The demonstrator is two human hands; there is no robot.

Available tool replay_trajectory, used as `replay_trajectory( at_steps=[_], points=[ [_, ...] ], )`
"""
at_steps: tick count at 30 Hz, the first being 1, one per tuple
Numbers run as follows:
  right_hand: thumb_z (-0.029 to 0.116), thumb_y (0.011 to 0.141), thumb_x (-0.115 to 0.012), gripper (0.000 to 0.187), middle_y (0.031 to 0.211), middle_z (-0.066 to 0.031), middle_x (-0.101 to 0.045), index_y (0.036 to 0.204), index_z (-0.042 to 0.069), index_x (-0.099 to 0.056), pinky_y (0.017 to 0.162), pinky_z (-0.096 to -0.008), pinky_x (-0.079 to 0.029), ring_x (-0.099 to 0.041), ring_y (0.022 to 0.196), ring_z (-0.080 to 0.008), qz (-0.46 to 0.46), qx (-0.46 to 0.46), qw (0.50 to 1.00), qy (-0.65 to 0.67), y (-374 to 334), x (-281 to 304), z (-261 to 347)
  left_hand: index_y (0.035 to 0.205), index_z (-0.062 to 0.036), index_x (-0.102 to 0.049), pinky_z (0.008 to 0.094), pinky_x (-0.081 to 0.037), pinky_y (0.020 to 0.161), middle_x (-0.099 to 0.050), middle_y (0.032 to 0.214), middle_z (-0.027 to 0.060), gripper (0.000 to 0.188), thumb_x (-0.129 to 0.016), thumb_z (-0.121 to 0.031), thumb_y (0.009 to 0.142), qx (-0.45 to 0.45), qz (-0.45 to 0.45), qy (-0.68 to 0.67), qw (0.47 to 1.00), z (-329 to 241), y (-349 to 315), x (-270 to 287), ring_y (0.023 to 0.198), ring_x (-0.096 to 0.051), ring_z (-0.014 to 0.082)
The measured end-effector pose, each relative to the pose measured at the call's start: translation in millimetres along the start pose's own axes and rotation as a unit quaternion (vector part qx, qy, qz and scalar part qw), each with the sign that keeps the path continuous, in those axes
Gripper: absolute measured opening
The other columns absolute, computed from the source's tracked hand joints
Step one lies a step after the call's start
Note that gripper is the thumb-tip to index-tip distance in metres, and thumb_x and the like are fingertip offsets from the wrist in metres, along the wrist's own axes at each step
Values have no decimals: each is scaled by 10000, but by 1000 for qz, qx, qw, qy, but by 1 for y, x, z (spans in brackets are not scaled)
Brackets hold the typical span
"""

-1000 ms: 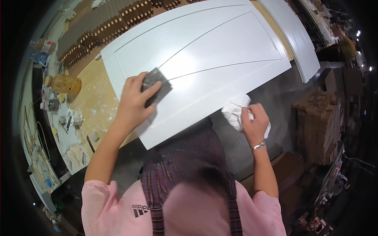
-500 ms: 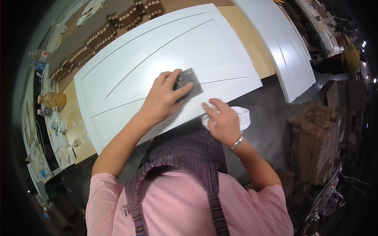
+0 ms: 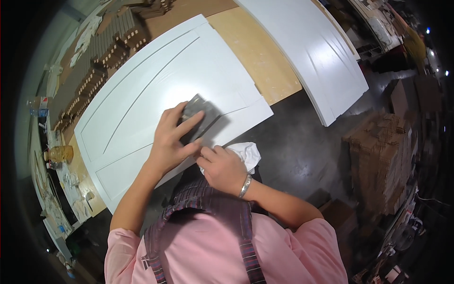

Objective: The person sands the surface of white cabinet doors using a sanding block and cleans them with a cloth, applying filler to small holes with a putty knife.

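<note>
My left hand (image 3: 168,139) is closed around a grey sanding block (image 3: 196,102), a flat rectangular pad. The block is tilted over the right part of a white panelled door (image 3: 137,90), with a shadow beside it; whether it touches the surface I cannot tell. Close by, at the door's near edge, is my right hand (image 3: 224,170), its fingertips beside my left thumb. A crumpled white cloth (image 3: 247,154) sticks out from under the right hand, which grips it. The fingers' hold on the cloth is partly hidden.
A second white door (image 3: 312,52) lies to the right across the tan worktable (image 3: 257,52). Stacked brown strips (image 3: 101,61) stand at the far left. Jars, one with amber liquid (image 3: 61,153), line the left edge. A brown cardboard stack (image 3: 380,161) stands on the floor at right.
My right hand has moved left with the cloth, up against my left hand. The block has tilted in my left hand. The whole view has shifted, so the doors appear farther left.
</note>
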State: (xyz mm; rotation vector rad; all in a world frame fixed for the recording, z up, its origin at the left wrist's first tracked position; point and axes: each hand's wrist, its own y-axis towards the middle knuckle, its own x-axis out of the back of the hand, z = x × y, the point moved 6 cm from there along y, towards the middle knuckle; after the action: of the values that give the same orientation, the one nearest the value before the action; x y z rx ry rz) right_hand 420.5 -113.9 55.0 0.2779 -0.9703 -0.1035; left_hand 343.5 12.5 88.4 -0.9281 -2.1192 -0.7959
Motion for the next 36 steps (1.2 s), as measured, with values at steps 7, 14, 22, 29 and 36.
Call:
replay_trajectory(
  at_steps=[7, 14, 22, 29, 36],
  points=[
    [182, 785, -649, 227, 920, -28, -646, 987, 110, -726, 688, -393, -509, -623, 866, -241, 42, -21, 998, 42, -3, -12, -9, 1262, -137, -664, 458, -488, 962, -516, 1339, 239, 625, -801, -140, 651, -147, 105, -25, 983, -65, 73, -63, 1119, -541, 390],
    [203, 767, -637, 333, 1184, -53, -622, 1075, 85, -684, 754, -377, -524, -623, 910, -246, 45, 0, 998, 53, -1, -16, -8, 1156, -122, -725, 455, -485, 930, -594, 1228, 221, 559, -772, -115, 599, -120, 127, 118, 978, -59, 134, -85, 1016, -553, 378],
    [237, 831, -565, 192, 1107, -45, -598, 892, 93, -675, 779, -375, -521, -629, 887, -245, 38, -23, 994, 97, 0, -15, -12, 1107, -97, -749, 458, -462, 902, -603, 1221, 211, 482, -753, -136, 627, -163, 164, 135, 963, -84, 140, -93, 1013, -556, 368],
    [237, 799, -589, 175, 1076, -22, -604, 827, 78, -659, 753, -369, -537, -638, 892, -216, 19, -1, 994, 112, -1, -22, -19, 1140, -121, -744, 454, -450, 930, -583, 1269, 205, 581, -805, -136, 563, -153, 143, 185, 960, -83, 142, -101, 1044, -555, 362],
    [204, 779, -606, 135, 1051, -30, -605, 830, 83, -637, 717, -379, -553, -631, 890, -224, 79, -37, 985, 147, -1, -28, -26, 1139, -124, -743, 468, -460, 914, -609, 1238, 219, 573, -792, -123, 567, -159, 88, 174, 968, -67, 158, -84, 1036, -571, 370]
  ],
)
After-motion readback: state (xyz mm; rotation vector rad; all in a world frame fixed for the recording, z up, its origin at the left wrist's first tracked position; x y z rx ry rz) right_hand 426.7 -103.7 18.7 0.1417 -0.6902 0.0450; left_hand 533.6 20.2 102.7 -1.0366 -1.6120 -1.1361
